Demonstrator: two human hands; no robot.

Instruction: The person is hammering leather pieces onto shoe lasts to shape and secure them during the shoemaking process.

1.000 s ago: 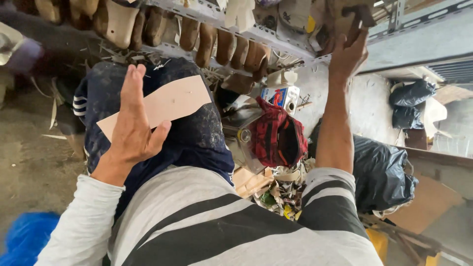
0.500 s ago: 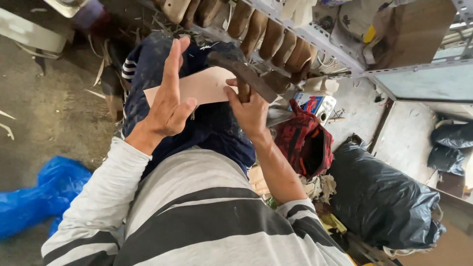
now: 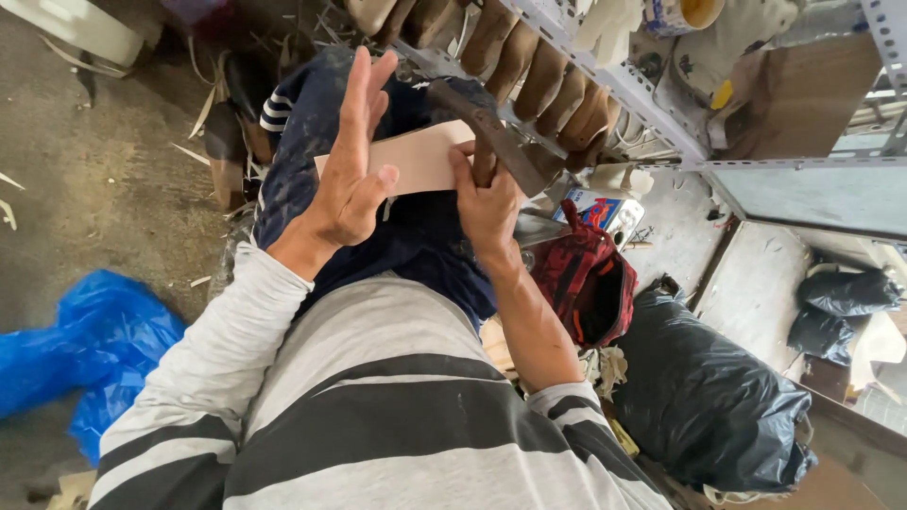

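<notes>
A tan, sole-shaped piece of leather or card [image 3: 427, 157] lies across my dark blue trouser knee [image 3: 312, 123]. My left hand [image 3: 354, 170] is flat on its left part, fingers stretched out and thumb pressing down. My right hand [image 3: 487, 203] grips the handle of a rusty brown hammer [image 3: 496, 137], whose head slants over the right end of the tan piece. Whether the hammer head touches the piece is unclear.
A metal rack [image 3: 614, 85] with several wooden shoe lasts [image 3: 543, 80] stands just beyond my knee. A red checked cloth bag [image 3: 590, 283] and black plastic sacks [image 3: 709, 397] lie at right. A blue plastic bag [image 3: 66, 340] lies on the floor at left.
A second ago my right hand reached up to the rack; it has come down holding the hammer over the tan piece. My left hand has stayed on the piece.
</notes>
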